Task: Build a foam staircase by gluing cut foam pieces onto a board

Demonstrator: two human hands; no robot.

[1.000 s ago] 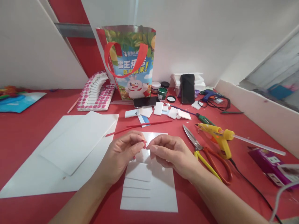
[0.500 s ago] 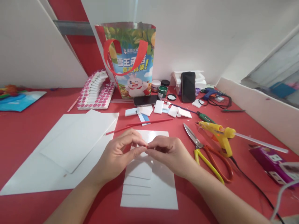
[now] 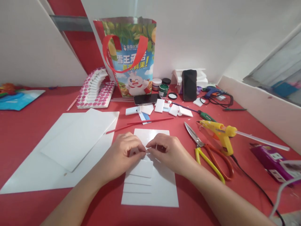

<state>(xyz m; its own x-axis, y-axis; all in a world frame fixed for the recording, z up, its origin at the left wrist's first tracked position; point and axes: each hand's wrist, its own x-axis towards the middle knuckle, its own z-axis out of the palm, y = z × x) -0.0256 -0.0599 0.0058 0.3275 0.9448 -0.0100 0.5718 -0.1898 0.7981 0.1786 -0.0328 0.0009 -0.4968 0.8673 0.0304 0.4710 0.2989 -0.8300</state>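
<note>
Over a white board that lies on the red table, both my hands meet with their fingertips nearly touching. My left hand is closed in a pinch, thumb against fingers. My right hand pinches from the other side. Whatever they hold is tiny and mostly hidden by the fingers, so I cannot make it out. Just below my fingertips, stepped white strips lie overlapping on the left part of the board. Thin red sticks lie beyond the board.
Scissors and a yellow glue gun with a trailing cord lie at right. Large white sheets lie at left. Behind are white offcuts, phones, paint jars, a gift bag and a pink-dotted stepped model.
Both hands have lowered slightly toward the board, their fingertips still together. The reddish bit seen between the fingertips earlier is no longer clear. The whole view has shifted a little.
</note>
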